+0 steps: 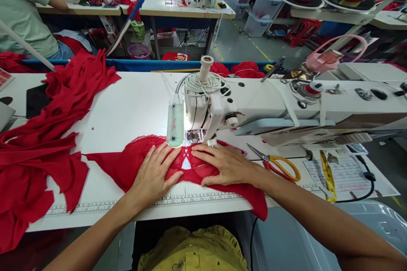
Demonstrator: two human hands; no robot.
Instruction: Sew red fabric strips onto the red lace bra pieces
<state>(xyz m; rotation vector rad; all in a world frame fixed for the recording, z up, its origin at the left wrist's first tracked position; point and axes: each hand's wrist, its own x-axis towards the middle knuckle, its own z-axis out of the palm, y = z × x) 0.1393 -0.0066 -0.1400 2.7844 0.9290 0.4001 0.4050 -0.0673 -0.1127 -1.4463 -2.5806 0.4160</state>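
A red lace fabric piece (127, 165) lies flat on the white table (133, 106) under the needle area of a white sewing machine (286, 110). My left hand (154, 175) rests flat on the lace, fingers spread, pointing toward the presser foot (193, 136). My right hand (222, 164) lies flat on the lace just right of the foot, fingers stretched left. A small white triangular gap in the lace sits between the two hands. Neither hand grips anything.
A heap of red fabric (41, 144) covers the table's left side. Yellow-handled scissors (280, 167) and a yellow tape measure (327, 175) lie right of my right hand. A printed ruler strip (190, 200) runs along the front edge. Another person (22, 8) sits at the back left.
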